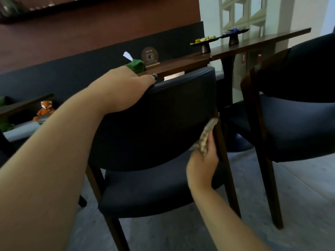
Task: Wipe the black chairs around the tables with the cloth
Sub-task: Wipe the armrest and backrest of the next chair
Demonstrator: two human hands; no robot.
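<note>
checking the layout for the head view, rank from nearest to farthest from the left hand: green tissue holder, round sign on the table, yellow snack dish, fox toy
From the left hand on the chair back:
1. Green tissue holder, just behind the hand.
2. Round sign, slightly right of the holder.
3. Yellow snack dish, farther right along the table, and fox toy, down left: too close to call.

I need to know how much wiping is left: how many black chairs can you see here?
2: one chair in the centre, gripped at its backrest top, and a second chair at the right edge, partly cropped. Others may be out of view.
</note>
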